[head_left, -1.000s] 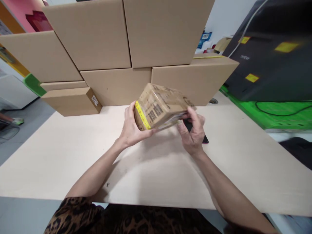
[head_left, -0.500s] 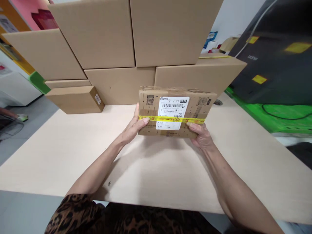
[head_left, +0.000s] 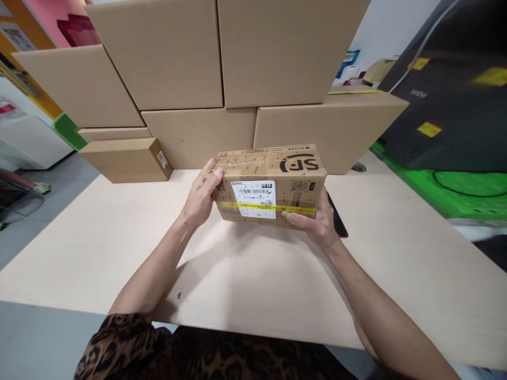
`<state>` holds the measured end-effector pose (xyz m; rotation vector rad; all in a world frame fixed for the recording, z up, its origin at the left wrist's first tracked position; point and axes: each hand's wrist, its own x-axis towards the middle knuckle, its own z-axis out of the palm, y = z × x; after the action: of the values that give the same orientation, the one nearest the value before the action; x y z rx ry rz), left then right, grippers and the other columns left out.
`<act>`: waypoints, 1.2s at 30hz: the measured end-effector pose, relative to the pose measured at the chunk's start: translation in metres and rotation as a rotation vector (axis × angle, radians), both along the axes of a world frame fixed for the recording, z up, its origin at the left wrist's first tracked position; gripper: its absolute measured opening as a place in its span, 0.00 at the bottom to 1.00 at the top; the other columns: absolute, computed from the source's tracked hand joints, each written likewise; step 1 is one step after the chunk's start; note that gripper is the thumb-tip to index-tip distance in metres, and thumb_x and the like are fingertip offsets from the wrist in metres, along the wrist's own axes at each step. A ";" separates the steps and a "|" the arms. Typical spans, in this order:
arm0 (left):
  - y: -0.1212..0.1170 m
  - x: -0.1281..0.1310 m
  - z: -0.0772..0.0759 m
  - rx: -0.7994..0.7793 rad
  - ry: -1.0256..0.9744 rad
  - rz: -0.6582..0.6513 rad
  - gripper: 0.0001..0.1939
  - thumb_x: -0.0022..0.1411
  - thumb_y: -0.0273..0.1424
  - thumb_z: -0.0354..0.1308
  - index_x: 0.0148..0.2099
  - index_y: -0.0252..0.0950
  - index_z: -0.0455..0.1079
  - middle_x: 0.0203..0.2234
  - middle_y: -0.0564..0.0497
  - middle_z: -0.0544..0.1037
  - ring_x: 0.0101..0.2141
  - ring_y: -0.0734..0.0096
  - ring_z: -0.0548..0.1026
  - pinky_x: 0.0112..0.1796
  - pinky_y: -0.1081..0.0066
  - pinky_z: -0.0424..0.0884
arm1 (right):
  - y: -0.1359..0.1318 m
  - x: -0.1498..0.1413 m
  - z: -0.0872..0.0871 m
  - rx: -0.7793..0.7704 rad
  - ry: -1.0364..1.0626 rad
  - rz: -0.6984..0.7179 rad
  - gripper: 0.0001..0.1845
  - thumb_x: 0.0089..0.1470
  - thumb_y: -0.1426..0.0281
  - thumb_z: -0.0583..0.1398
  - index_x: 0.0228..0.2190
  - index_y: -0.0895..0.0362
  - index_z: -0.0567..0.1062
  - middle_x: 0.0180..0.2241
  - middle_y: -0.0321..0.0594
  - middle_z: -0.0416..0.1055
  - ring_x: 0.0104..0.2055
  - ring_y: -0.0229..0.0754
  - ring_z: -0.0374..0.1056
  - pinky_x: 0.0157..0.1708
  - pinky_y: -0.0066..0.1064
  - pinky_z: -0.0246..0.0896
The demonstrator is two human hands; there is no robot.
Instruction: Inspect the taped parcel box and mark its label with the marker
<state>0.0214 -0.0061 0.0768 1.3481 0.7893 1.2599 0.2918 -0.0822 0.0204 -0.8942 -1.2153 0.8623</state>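
Note:
Between my two hands is a brown cardboard box (head_left: 293,191), tilted so its top and its labelled front both show. A white shipping label (head_left: 253,192) sits on the front, and a yellow tape strip (head_left: 222,205) runs across it. Dark printing marks the top face. My left hand (head_left: 201,196) grips the box's left end, thumb on its upper front edge. My right hand (head_left: 319,224) holds the lower right corner, thumb across the front; its other fingers are mostly hidden behind. Behind my right hand, part of a flat black object (head_left: 338,219) lies on the table.
Large plain cartons (head_left: 158,58) are stacked along the back of the pale table (head_left: 119,237). A smaller closed box (head_left: 122,161) rests at the left. On the right stand a dark covered machine (head_left: 431,105) and a green surface (head_left: 467,195) with a black cable.
The box has tipped so its top face now shows, and it has shifted left. My left hand has moved up along its end. The flat black object has come into sight.

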 end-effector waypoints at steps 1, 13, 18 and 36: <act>0.002 -0.002 0.000 0.012 0.017 0.035 0.47 0.61 0.56 0.67 0.75 0.44 0.58 0.73 0.42 0.66 0.74 0.43 0.59 0.72 0.44 0.54 | -0.001 0.001 -0.001 0.019 -0.046 -0.038 0.53 0.41 0.60 0.78 0.66 0.39 0.67 0.63 0.40 0.73 0.65 0.61 0.70 0.63 0.62 0.68; -0.015 -0.006 0.006 0.638 0.813 0.034 0.45 0.72 0.62 0.42 0.78 0.37 0.56 0.77 0.37 0.54 0.77 0.41 0.50 0.74 0.40 0.41 | -0.004 -0.005 -0.006 0.434 -0.682 -0.326 0.64 0.44 0.50 0.74 0.75 0.38 0.51 0.66 0.47 0.57 0.68 0.67 0.58 0.68 0.69 0.54; -0.048 0.008 0.025 0.832 0.782 -0.109 0.46 0.73 0.60 0.46 0.81 0.40 0.44 0.79 0.37 0.48 0.77 0.42 0.47 0.74 0.40 0.44 | -0.007 -0.011 -0.001 0.521 -0.727 -0.311 0.67 0.43 0.52 0.75 0.75 0.35 0.48 0.67 0.47 0.56 0.66 0.68 0.58 0.66 0.71 0.56; -0.034 0.005 0.036 0.774 0.890 -0.178 0.40 0.65 0.50 0.66 0.73 0.42 0.65 0.73 0.39 0.64 0.73 0.39 0.61 0.73 0.37 0.50 | -0.001 -0.023 -0.031 0.234 -0.415 -0.097 0.62 0.43 0.51 0.76 0.72 0.35 0.53 0.70 0.46 0.57 0.72 0.68 0.57 0.68 0.70 0.57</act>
<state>0.0261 -0.0405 0.1126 2.6362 0.7470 0.7975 0.2692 -0.0830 -0.0102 -0.9578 -1.5796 0.4536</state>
